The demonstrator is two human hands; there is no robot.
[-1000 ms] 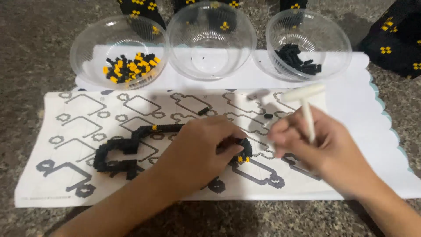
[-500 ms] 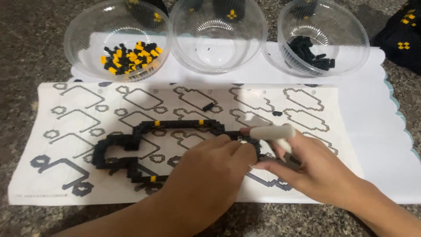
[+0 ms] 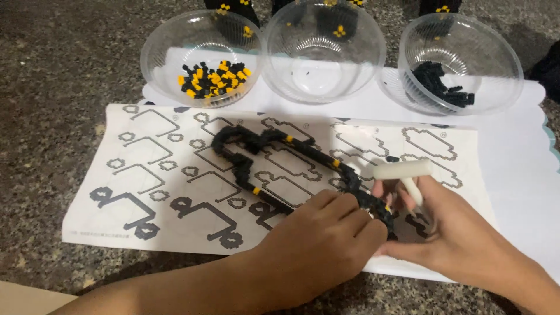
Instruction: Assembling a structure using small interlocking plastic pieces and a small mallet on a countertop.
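Observation:
A loop of small black blocks with a few yellow ones (image 3: pixel 274 153) lies on a white instruction sheet (image 3: pixel 146 192) printed with outline diagrams. My left hand (image 3: pixel 326 239) rests on the loop's right end, fingers curled over it and pinching the blocks. My right hand (image 3: pixel 449 233) is just to the right, holding a white T-shaped tool (image 3: pixel 405 175) whose tip points down at that same end of the loop. The blocks under my fingers are hidden.
Three clear plastic bowls stand at the back: the left one (image 3: pixel 201 55) holds black and yellow pieces, the middle one (image 3: pixel 324 49) is nearly empty, the right one (image 3: pixel 461 61) holds black pieces. A white mat (image 3: pixel 519 151) lies under everything on a speckled stone surface.
My right hand with the white tool has come down from above the sheet to the loop's right end. My left hand has stayed on that end.

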